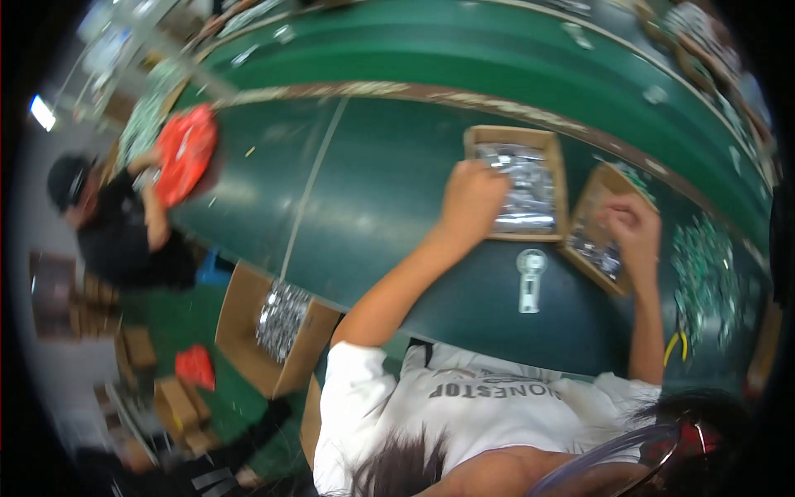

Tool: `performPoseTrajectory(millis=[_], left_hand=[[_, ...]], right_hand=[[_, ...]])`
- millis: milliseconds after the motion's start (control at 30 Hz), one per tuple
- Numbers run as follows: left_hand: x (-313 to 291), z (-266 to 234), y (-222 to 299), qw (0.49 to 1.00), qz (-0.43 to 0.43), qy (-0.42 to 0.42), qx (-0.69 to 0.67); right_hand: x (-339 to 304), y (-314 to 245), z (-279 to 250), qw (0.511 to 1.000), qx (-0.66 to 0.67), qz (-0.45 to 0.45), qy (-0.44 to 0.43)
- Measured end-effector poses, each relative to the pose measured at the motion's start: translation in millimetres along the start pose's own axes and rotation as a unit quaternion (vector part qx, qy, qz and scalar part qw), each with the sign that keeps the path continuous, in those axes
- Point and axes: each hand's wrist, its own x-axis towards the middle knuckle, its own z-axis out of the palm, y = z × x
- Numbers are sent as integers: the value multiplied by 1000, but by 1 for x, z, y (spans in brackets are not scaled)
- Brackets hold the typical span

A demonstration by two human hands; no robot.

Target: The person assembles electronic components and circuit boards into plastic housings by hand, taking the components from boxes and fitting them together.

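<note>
My left hand (472,199) reaches across the dark green table (381,207) to a shallow cardboard tray (556,157) full of silver foil packets (526,186). Its fingers are curled on the packets at the tray's left side. My right hand (633,228) hovers over a second, tilted cardboard tray (590,203) that holds more silver packets (596,253). The fingers are bent together; the blur hides whether they hold anything. My white T-shirt (464,398) fills the lower middle.
A white flat tool (531,277) lies on the table between my arms. Small green parts (704,273) and yellow-handled pliers (675,344) are at the right. A floor box (240,323) holds silver packets. A person in black (116,232) handles a red bag (184,153) at the left.
</note>
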Motion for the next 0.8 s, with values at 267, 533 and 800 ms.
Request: performPoseTrajectory(millis=[267, 533, 800], left_hand=[[36, -5, 10, 999, -4, -9, -35], [38, 13, 16, 995, 27, -98, -17], [39, -15, 25, 980, -76, -41, -178]], right_hand=[[-16, 5, -4, 985, 158, 73, 17], [-22, -6, -3, 975, 212, 70, 7], [-23, -15, 4, 970, 224, 93, 26]])
